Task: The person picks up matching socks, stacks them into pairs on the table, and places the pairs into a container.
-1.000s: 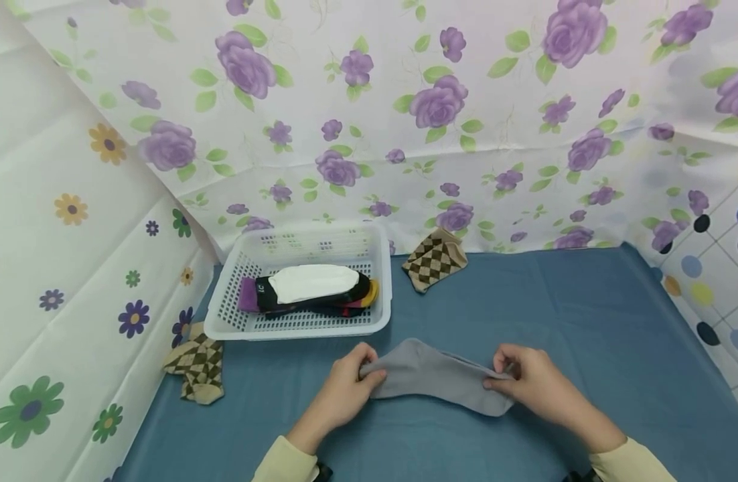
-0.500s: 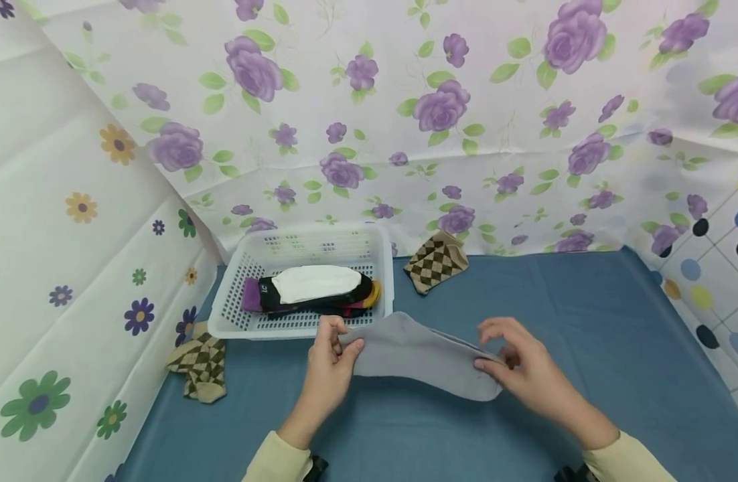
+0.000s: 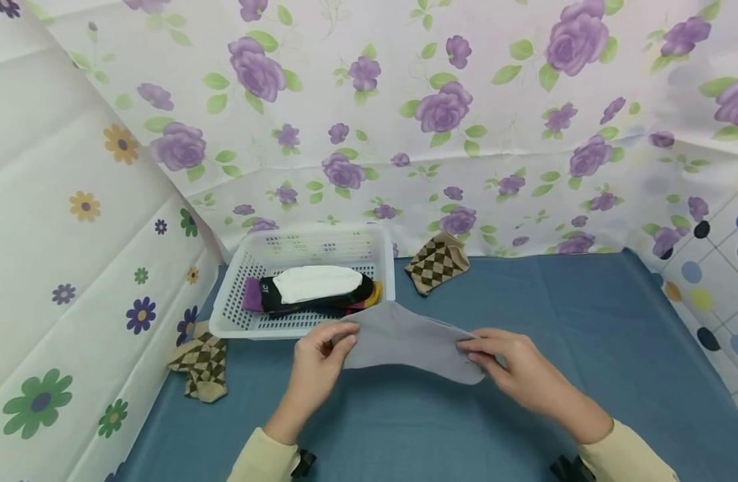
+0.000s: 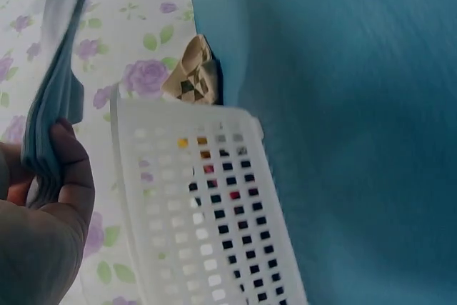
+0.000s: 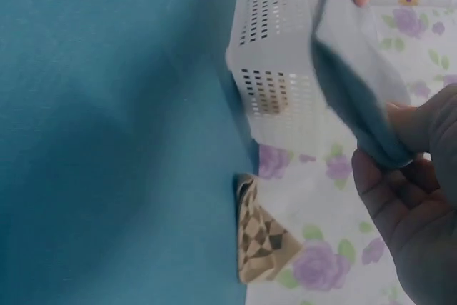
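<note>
Layered grey socks (image 3: 411,341) are stretched between my two hands, held up in front of the basket. My left hand (image 3: 321,365) pinches one end between thumb and fingers; several stacked fabric layers show in the left wrist view, where the grey socks (image 4: 53,112) stand edge-on. At the other end my right hand (image 3: 513,368) pinches the fabric between thumb and fingers. The white perforated basket (image 3: 224,314) stands behind the left hand. Inside it lie a white sock (image 3: 317,284), a black sock (image 3: 266,292) and purple fabric (image 3: 252,294), with yellow and red bits partly hidden.
One checkered tan-and-brown sock (image 3: 438,263) lies right of the basket, by the floral back sheet (image 3: 513,134). Another checkered sock (image 3: 203,365) lies at the left, against the flowered side sheet (image 3: 61,268). A blue cloth (image 3: 586,321) covers the table.
Both hands have lifted the grey socks up and to the left, closer to the basket's front rim. The right hand's fingers have straightened along the fabric end. Basket and checkered socks stay put.
</note>
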The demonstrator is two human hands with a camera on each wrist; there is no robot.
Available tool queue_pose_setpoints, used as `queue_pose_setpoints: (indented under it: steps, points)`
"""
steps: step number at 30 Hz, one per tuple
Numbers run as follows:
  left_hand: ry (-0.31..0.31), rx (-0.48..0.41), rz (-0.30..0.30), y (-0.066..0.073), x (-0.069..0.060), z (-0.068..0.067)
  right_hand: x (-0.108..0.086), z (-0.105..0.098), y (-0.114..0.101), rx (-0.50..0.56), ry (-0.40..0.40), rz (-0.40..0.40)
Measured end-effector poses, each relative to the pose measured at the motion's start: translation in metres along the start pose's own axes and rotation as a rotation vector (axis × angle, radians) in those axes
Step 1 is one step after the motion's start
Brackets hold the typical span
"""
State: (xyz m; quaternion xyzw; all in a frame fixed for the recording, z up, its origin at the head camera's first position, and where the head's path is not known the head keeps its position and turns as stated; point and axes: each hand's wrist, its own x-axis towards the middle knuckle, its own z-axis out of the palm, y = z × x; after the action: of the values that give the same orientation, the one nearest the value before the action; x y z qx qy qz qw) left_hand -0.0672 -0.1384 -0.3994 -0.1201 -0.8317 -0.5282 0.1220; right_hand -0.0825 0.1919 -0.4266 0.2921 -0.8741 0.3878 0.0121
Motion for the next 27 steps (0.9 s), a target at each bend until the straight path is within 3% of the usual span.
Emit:
queue_pose_setpoints:
  steps: [3, 7, 13, 19, 23, 27]
  points:
    - [-0.024, 0.035, -0.042, 0.003, 0.003, -0.006, 0.011, 0.001, -0.005, -0.018, 0.035, 0.018]
    - [-0.016, 0.066, -0.066, -0.002, 0.012, -0.016, 0.033, 0.000, -0.014, -0.078, 0.129, -0.004]
    - [0.045, 0.206, 0.063, -0.021, 0.038, -0.041, 0.075, -0.009, -0.033, -0.100, 0.152, -0.026]
    - [0.130, 0.348, 0.195, -0.020, 0.069, -0.069, 0.117, -0.013, -0.049, -0.103, 0.129, -0.019]
    - [0.160, 0.430, 0.196, -0.025, 0.084, -0.084, 0.144, -0.009, -0.053, -0.110, 0.127, -0.049]
    - [0.151, 0.470, 0.162, -0.038, 0.096, -0.096, 0.168, 0.001, -0.053, -0.110, 0.082, -0.025]
